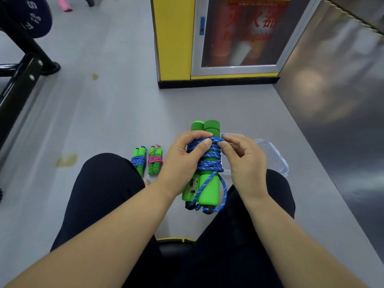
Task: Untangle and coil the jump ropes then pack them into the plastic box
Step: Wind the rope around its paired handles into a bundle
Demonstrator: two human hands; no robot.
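Above my lap I hold a jump rope with two green foam handles [208, 190] side by side and blue cord [209, 161] wound round them. My left hand [182, 161] grips the bundle from the left, thumb pressed on the cord. My right hand [243, 156] pinches the cord at the top right of the windings. A loose loop of cord hangs at the handles' lower end. Two coiled ropes lie on the floor to the left: one with blue cord [138, 161], one with pink cord [154, 161]. The clear plastic box [276, 156] sits on the floor behind my right hand, partly hidden.
My knees in dark trousers frame the bundle. A yellow cabinet [174, 38] with a glass door stands ahead. Black gym equipment [22, 65] fills the left. A dark shiny wall [336, 100] runs along the right. The floor is grey.
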